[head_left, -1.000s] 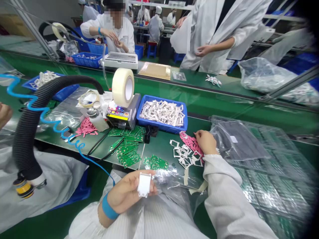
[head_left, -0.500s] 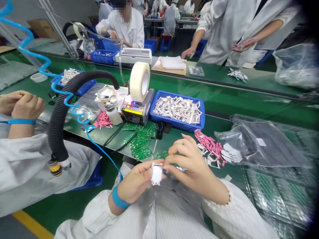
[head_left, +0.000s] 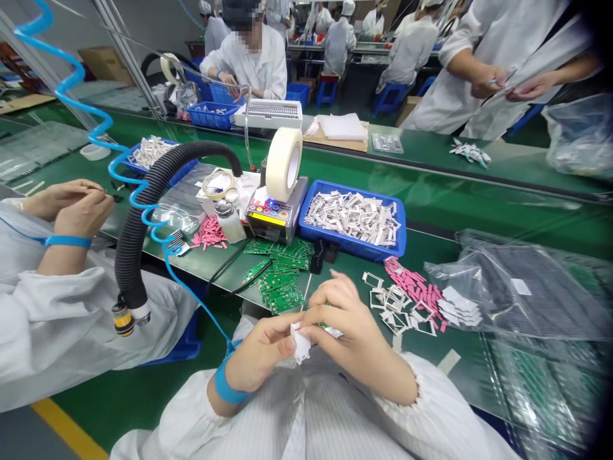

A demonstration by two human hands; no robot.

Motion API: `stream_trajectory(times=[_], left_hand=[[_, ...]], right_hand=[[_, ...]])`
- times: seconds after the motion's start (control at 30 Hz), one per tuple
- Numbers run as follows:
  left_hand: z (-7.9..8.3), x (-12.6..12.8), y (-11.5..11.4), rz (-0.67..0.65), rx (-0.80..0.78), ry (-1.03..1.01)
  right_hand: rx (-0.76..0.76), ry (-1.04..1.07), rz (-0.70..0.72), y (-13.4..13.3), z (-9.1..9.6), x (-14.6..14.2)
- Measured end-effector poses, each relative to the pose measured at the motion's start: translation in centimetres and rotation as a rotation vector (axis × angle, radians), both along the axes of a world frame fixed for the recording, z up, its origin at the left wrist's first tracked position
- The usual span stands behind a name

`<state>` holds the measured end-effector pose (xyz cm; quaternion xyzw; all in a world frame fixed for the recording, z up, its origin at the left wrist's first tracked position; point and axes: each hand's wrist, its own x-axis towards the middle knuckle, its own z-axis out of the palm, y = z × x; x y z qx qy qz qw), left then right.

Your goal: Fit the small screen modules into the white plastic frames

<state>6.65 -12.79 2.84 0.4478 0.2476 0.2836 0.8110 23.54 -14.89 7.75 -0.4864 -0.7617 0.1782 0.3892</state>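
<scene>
My left hand point(head_left: 261, 351), with a blue wrist strap, grips a small white plastic frame point(head_left: 301, 344) low over my lap. My right hand point(head_left: 349, 326) pinches the top edge of the same frame, where a thin pink strip shows. Just beyond my hands lie green circuit boards point(head_left: 280, 281), loose white frames point(head_left: 395, 310), pink strips point(head_left: 416, 287) and a short stack of white pads point(head_left: 460, 306) on the green bench.
A blue tray of white frames point(head_left: 354, 220) stands behind a tape dispenser with a big tape roll point(head_left: 282, 166). A black hose point(head_left: 143, 211) and blue coiled line point(head_left: 96, 128) hang at left. A neighbour's hands point(head_left: 71, 207) work at left. Bagged trays point(head_left: 527, 294) lie at right.
My right hand came back from the pink strips on the bench and now pinches the white frame held by my left hand. The view shifted slightly.
</scene>
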Motion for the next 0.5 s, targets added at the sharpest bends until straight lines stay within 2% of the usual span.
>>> stream_trajectory(times=[0.1, 0.17, 0.27, 0.33, 0.4, 0.43, 0.5], left_hand=[[-0.3, -0.5, 0.2, -0.011, -0.069, 0.015], [-0.5, -0.7, 0.1, -0.035, -0.151, -0.003], [-0.5, -0.4, 0.0, -0.128, -0.289, -0.115], [-0.2, -0.3, -0.1, -0.201, -0.347, -0.183], [0.4, -0.4, 0.1, -0.187, -0.325, -0.160], [0.8, -0.6, 0.3, -0.125, -0.270, -0.113], [1.7, -1.3, 0.6, 0.053, -0.049, 0.035]], right_hand=[[-0.265, 0.331, 0.046, 0.3, -1.3, -0.5], [-0.335, 0.399, 0.114, 0.4, -1.9, -0.5], [-0.264, 0.292, 0.330, 0.6, -2.0, 0.1], [-0.181, 0.209, 0.387, 0.6, -1.8, 0.6], [-0.114, 0.133, 0.309, 0.7, -1.4, 1.0], [-0.092, 0.089, 0.243, 0.7, -1.2, 1.1], [-0.067, 0.008, 0.121, 0.8, -0.8, 1.2]])
